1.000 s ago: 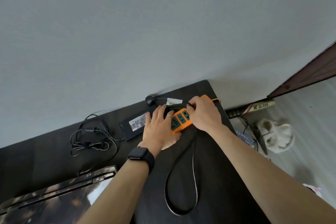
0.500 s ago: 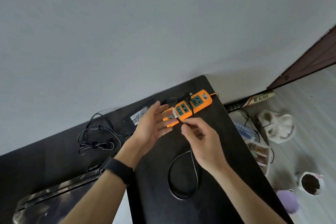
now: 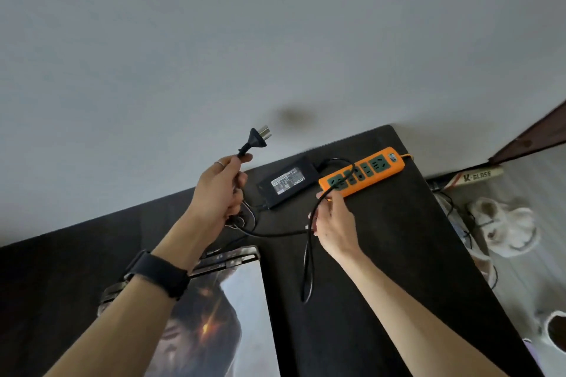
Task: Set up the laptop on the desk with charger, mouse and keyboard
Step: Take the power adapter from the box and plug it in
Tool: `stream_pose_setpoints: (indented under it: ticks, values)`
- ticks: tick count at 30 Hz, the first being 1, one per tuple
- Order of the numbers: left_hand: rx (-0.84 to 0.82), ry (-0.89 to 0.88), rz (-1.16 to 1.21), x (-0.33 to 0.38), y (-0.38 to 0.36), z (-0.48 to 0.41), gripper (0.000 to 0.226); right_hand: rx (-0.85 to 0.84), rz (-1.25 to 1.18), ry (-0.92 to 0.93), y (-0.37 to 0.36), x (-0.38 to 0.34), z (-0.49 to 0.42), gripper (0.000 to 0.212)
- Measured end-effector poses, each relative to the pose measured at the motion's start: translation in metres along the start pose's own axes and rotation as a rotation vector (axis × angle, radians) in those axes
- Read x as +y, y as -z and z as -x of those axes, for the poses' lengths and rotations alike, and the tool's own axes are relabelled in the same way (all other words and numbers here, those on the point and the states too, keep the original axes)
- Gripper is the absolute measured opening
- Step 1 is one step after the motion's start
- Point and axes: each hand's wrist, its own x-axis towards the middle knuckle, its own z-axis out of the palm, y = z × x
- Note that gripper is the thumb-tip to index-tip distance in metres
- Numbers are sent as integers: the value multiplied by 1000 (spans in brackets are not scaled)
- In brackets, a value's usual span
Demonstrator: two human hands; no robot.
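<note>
My left hand (image 3: 221, 190) grips the charger's black power cable just below its three-pin plug (image 3: 256, 139), which it holds up above the desk with the pins pointing up and right. My right hand (image 3: 332, 223) pinches the same cable (image 3: 309, 266) lower down, by the near end of the orange power strip (image 3: 364, 171). The black charger brick (image 3: 289, 182) lies flat on the black desk (image 3: 398, 254) between my hands, left of the strip. The closed laptop (image 3: 235, 309), its lid bearing a picture, lies at the near left under my left forearm.
A grey wall rises behind the desk. The desk's right edge drops to a light floor with white slippers (image 3: 502, 228), tangled cables, a box marked K-GLASS (image 3: 476, 176) and a white pot (image 3: 556, 329). A dark door edge (image 3: 533, 138) stands at far right.
My left hand has taken the cable and lifted the plug clear of the desk, up and to the left. My right hand moved down the cable beside the strip. The camera view shifted.
</note>
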Motion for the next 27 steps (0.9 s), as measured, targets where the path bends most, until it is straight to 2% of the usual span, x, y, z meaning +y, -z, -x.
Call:
stream_pose_setpoints:
  ticks: [4, 6, 7, 9, 12, 14, 18, 21, 23, 25, 27]
  values:
    - [60, -49, -76, 0, 14, 10, 26, 153, -528, -129, -23, -22, -3, 21]
    - [78, -41, -104, -4, 21, 14, 25, 270, -625, -167, -21, -25, -8, 23]
    - [78, -34, -103, -7, 24, 16, 25, 318, -536, -144, -22, -24, -9, 25]
    - [69, -19, -113, -12, 26, 18, 23, 321, -160, -50, -24, -19, -11, 31]
    - [69, 1, -163, -21, 32, 17, 23, 39, 552, 74, -40, -8, -15, 34]
    - [78, 14, -149, -26, 36, 17, 24, -66, 759, 34, -48, -5, -22, 38]
    - [134, 2, -149, -29, 49, 14, 24, -217, 913, 99, -64, -9, -35, 31]
    - [163, -8, -182, -30, 60, 9, 24, -421, 999, 219, -82, -16, -36, 21]
    - [173, -14, -215, -32, 63, 8, 24, -526, 1026, 281, -96, -19, -34, 30]
    - [168, -43, -260, -32, 61, 8, 28, -511, 996, 283, -104, -18, -33, 43]
    - [150, -89, -325, -31, 58, 6, 34, -416, 934, 243, -102, -10, -36, 45]
